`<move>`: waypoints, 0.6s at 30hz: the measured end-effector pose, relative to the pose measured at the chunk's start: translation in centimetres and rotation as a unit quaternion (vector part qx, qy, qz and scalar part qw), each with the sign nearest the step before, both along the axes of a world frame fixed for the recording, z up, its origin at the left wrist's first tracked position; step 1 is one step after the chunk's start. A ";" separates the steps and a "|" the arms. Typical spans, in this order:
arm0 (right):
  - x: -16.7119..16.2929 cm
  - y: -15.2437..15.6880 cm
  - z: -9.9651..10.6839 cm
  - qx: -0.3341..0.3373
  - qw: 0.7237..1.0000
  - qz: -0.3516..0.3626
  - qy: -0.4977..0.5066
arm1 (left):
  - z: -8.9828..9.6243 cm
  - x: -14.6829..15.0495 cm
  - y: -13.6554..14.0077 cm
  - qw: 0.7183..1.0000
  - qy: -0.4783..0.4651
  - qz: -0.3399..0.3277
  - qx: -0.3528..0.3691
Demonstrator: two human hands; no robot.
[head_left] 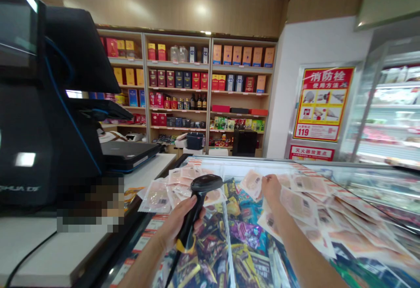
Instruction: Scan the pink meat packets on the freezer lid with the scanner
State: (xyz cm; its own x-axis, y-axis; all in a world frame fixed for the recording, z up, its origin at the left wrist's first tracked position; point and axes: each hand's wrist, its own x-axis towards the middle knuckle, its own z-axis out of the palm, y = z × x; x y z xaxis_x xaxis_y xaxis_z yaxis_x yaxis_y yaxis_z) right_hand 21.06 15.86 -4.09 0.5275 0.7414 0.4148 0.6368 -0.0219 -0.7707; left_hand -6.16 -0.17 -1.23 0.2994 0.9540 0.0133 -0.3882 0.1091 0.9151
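Observation:
My left hand [179,220] is wrapped round the handle of a black barcode scanner [206,184], whose head points up and to the right; its cord hangs down below. In my right hand [271,187] the fingers pinch the edge of a flat clear packet [252,185], with a pale food inside and a small label on it. Several similar packets [158,195] lie to the left, behind the scanner. More flat packets [300,202] are spread under and to the right of my right forearm. All rest on the glass top of a display freezer [226,222].
Colourful wrapped goods [247,233] show through the glass. A large black checkout terminal [49,117] and a flat black scale [131,154] stand on the white counter [39,253] at left. Shelves of boxes [179,80] line the back wall. A red poster [323,104] hangs at right.

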 end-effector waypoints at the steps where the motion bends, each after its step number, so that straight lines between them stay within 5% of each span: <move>1: 0.4 0.0 0.2 0.000 1.000 -0.009 -0.009 | 0.0 -0.2 0.0 1.000 0.001 0.008 -0.002; 9: 0.0 -0.7 0.5 0.013 0.995 0.013 -0.093 | 0.5 -2.1 -0.1 1.000 -0.005 0.021 -0.004; 12: -3.2 -1.2 0.0 -0.004 0.990 0.077 -0.121 | 0.6 -2.4 0.0 0.999 -0.004 0.032 -0.006; 18: -11.0 -3.3 -1.2 -0.140 0.941 0.222 -0.212 | 0.9 -2.4 -0.3 0.999 -0.006 0.034 -0.005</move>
State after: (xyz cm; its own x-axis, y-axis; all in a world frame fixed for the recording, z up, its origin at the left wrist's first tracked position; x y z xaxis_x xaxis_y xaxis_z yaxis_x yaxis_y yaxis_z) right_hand 10.01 12.61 -5.30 -0.0300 0.9616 0.2729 0.8805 0.1546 -0.4481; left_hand -8.51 -0.44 -0.36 0.2333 0.9724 0.0074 -0.4063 0.0905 0.9092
